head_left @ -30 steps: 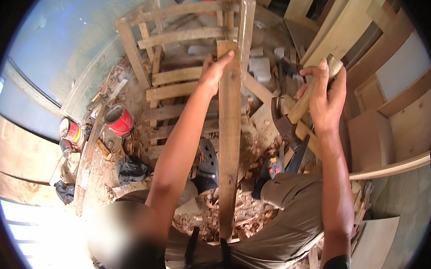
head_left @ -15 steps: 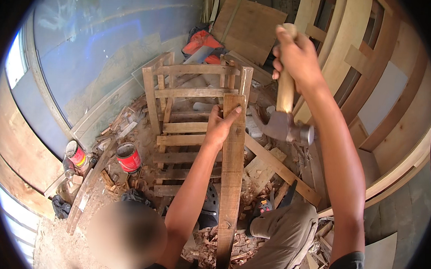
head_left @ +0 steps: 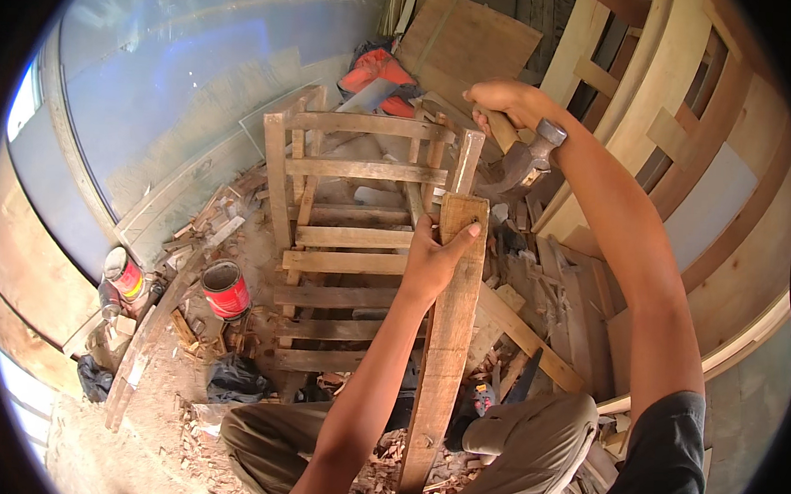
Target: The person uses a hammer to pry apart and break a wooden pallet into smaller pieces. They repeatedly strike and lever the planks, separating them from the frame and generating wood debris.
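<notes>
My left hand [head_left: 442, 256] grips a long wooden plank [head_left: 450, 338] near its upper end, thumb lying across its face. The plank runs from between my knees toward a slatted wooden frame [head_left: 352, 238]. My right hand [head_left: 496, 106] is closed round the wooden handle of a claw hammer [head_left: 527, 160], beyond and to the right of the plank's end. The hammer's metal head points back toward my right forearm, apart from the plank. A small dark spot shows on the plank beside my left thumb; I cannot make out what it is.
Two open red cans [head_left: 225, 291] stand at the left beside a long board [head_left: 155, 342]. Wood chips and offcuts litter the floor. Large wooden frames [head_left: 665, 126] lean at the right. Orange-red cloth [head_left: 377, 72] lies at the back, near a plywood sheet [head_left: 468, 43].
My right hand has moved down and slightly left, and the hammer head has swung up from below the hand. The plank and my left hand have shifted right, tilting the plank.
</notes>
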A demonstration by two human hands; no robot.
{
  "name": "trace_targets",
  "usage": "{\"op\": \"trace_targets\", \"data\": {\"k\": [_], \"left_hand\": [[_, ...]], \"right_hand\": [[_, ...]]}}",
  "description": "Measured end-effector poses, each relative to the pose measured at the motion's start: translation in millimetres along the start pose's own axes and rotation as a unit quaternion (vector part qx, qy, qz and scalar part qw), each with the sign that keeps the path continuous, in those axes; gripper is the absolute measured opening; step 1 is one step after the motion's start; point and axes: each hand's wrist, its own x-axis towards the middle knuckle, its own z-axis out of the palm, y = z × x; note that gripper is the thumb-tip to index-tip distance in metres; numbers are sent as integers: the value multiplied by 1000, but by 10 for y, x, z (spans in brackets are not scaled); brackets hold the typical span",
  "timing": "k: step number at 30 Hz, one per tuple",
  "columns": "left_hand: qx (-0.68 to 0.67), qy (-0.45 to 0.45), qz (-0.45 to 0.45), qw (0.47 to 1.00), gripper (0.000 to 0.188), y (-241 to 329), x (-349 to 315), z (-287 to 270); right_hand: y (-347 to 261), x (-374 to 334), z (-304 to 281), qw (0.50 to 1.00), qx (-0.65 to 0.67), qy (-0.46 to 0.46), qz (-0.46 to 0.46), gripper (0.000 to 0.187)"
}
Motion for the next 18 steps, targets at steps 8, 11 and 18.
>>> {"op": "trace_targets", "data": {"k": [8, 11, 18], "left_hand": [[5, 29, 46, 999, 60, -130, 41, 14], [-3, 30, 41, 999, 59, -128, 35, 8], [-8, 28, 42, 999, 57, -159, 69, 17]], "right_hand": [[98, 300, 260, 999, -21, -23, 10, 30], [164, 436, 330, 998, -47, -31, 12, 28], [360, 594, 350, 997, 11, 39, -69, 29]]}}
